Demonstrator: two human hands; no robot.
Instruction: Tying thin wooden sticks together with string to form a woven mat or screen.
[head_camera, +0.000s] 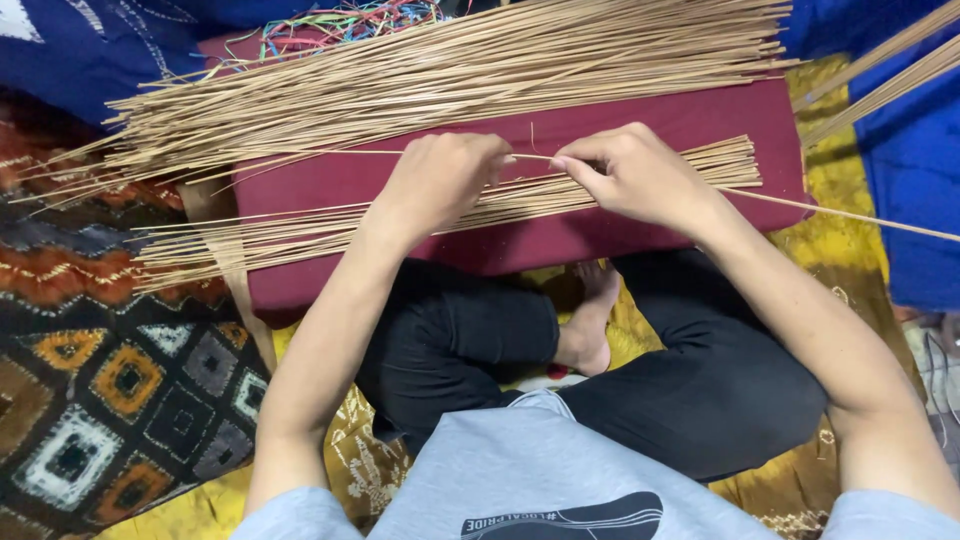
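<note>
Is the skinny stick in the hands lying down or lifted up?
Lifted: the thin stick is pinched between left hand and right hand above the maroon cushion.

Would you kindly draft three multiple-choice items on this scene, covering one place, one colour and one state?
1. Where do the loose thin sticks lie?
A. on the cushion
B. in a basket
C. on a shelf

2. What colour is the cushion?
A. green
B. dark red
C. white

3. How is the single stick held?
A. by neither hand
B. by one hand only
C. pinched between both hands

Answers: 1 A, both bundles spread across the cushion top. 2 B, its cover shows dark red. 3 C, the left hand and right hand meet on it.
</note>
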